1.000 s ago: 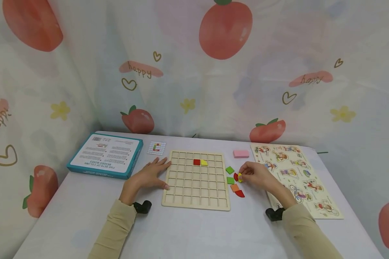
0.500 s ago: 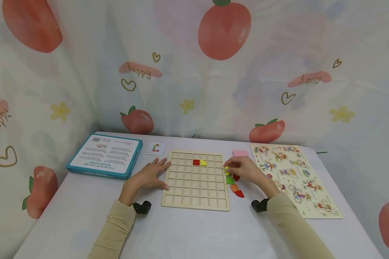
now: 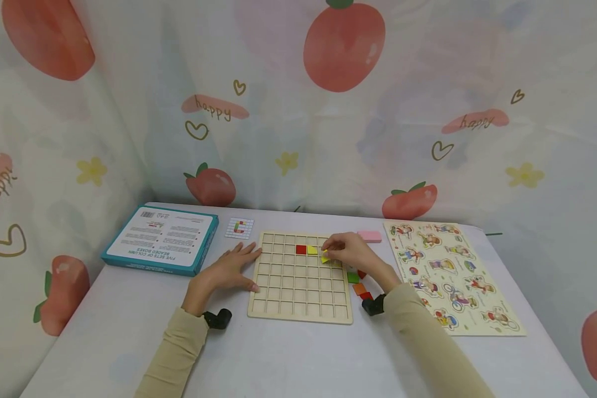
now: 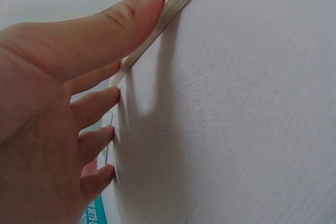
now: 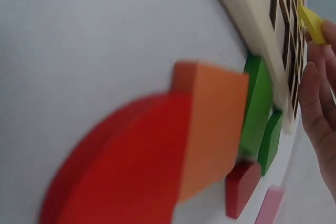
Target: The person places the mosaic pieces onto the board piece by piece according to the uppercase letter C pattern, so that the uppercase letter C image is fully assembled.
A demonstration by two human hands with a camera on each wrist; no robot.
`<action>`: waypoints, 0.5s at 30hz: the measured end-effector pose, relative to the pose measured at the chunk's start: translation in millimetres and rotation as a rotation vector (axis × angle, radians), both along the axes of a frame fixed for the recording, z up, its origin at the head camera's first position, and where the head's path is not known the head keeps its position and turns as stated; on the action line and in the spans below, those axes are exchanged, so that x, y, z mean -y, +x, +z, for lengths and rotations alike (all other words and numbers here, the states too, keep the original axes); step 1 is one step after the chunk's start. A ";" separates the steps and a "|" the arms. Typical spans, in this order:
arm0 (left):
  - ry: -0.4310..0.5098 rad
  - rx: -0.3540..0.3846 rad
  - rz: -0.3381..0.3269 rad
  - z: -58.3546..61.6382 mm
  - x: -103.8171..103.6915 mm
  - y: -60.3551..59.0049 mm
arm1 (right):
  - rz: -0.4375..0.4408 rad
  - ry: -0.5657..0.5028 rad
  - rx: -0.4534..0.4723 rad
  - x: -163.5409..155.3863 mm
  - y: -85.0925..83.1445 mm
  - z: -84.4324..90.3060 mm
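A square wooden grid board (image 3: 300, 314) lies mid-table, with a red tile (image 3: 301, 250) and a yellow tile (image 3: 312, 250) side by side in an upper row. My right hand (image 3: 353, 251) pinches a second yellow piece (image 5: 313, 24) over the board's upper right, just right of the seated yellow tile. My left hand (image 3: 229, 270) lies spread at the board's left edge, thumb and fingertips touching it; in the left wrist view the thumb (image 4: 121, 22) presses on the rim. Beside the board's right edge are a green piece (image 5: 257, 103), an orange piece (image 5: 212, 124) and red pieces, partly behind my right hand and wrist in the head view.
A pattern card (image 3: 239, 228) with a small coloured figure lies behind the board at left. Further left is a blue-edged box (image 3: 164, 237). A pink block (image 3: 370, 237) and a cartoon picture puzzle board (image 3: 457, 276) are at right.
My right hand has carried the yellow piece left from the loose pieces, over the board's right edge, to the upper rows of the grid. My left hand has stayed at the board's left edge.
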State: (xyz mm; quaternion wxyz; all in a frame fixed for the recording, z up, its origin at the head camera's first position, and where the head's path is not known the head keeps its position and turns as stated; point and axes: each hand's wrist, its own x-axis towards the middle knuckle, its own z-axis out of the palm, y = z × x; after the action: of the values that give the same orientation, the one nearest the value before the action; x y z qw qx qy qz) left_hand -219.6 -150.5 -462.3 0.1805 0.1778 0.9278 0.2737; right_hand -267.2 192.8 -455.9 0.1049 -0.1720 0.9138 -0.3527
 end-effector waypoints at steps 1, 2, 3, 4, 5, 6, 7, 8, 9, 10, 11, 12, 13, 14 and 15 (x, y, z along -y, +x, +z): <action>0.001 0.000 0.001 0.1 0.1 0.0 | 0.000 -0.002 -0.001 2.8 -0.9 0.4; 0.002 0.001 0.002 0.2 0.2 0.0 | 0.003 -0.003 -0.005 5.5 -2.1 0.7; 0.003 0.003 0.002 0.5 0.2 0.1 | 0.007 -0.004 -0.008 8.2 -3.1 1.4; 0.004 0.003 0.003 0.6 0.2 0.1 | 0.010 -0.003 -0.011 10.8 -4.0 1.7; 0.005 0.004 0.004 0.7 0.2 0.1 | 0.016 -0.004 -0.015 13.2 -5.3 1.5; 0.006 0.005 0.004 0.8 0.1 0.1 | 0.020 -0.009 -0.015 15.8 -6.2 2.1; 0.007 0.005 0.005 0.9 0.1 0.1 | 0.028 -0.012 -0.019 18.5 -7.1 2.5; 0.007 0.006 0.007 0.7 0.0 0.0 | 0.037 -0.014 -0.021 20.9 -8.1 2.6; 0.006 0.007 0.009 0.4 0.0 0.0 | 0.045 -0.019 -0.024 23.4 -9.4 2.3; 0.005 0.008 0.011 0.2 -0.1 -0.1 | 0.052 -0.026 -0.022 25.7 -10.6 1.9; 0.005 0.009 0.013 -0.1 -0.2 -0.1 | 0.058 -0.033 -0.022 27.9 -11.9 1.6; 0.004 0.010 0.014 -0.4 -0.2 -0.3 | 0.060 -0.040 -0.019 30.3 -12.6 2.1; 0.003 0.010 0.015 -0.8 -0.2 -0.6 | 0.061 -0.045 -0.015 32.4 -13.5 1.8; 0.001 0.011 0.016 -1.1 -0.2 -0.9 | 0.061 -0.051 -0.006 34.4 -14.4 1.6; 0.000 0.011 0.016 -1.3 -0.3 -1.1 | 0.061 -0.060 0.001 36.4 -15.4 1.3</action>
State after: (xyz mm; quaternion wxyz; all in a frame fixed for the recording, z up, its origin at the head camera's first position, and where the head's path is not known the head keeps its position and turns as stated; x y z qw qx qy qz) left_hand -220.7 -150.3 -463.6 0.1836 0.1689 0.9282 0.2762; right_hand -282.5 156.4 -454.6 0.1106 -0.2026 0.8972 -0.3766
